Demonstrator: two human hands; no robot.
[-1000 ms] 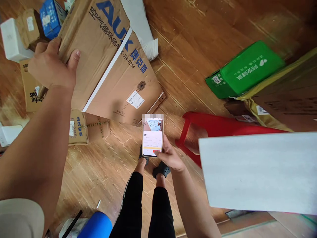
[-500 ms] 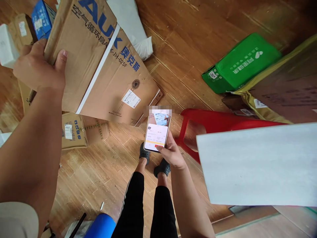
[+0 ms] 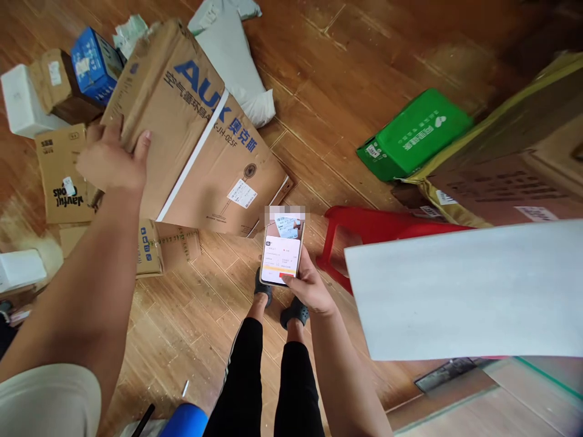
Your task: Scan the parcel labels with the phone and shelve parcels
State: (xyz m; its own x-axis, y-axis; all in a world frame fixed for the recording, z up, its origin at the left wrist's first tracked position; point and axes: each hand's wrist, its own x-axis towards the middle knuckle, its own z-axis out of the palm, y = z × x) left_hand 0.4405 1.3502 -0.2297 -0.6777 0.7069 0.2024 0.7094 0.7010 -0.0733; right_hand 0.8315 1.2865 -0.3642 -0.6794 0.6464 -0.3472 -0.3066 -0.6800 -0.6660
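Soft uneven light, darker upper-right corner, stretched edges

- Left hand [image 3: 113,161]: grips AUX carton [image 3: 182,164] by edge, left.
- Right hand [image 3: 314,286]: holds lit phone [image 3: 281,258], near.
- Green box [image 3: 416,135]: far right, beyond red stool [image 3: 387,224].

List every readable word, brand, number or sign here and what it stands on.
"AUX 奥克斯": large carton.
"空气循环扇A", then "JH-025F" past the strap: large carton.
"阿里健康": green box.
"…ful …oods", upside down, other letters unclear: smaller carton at left.
Too small or blurred: phone, labels, blue box, remaining print.
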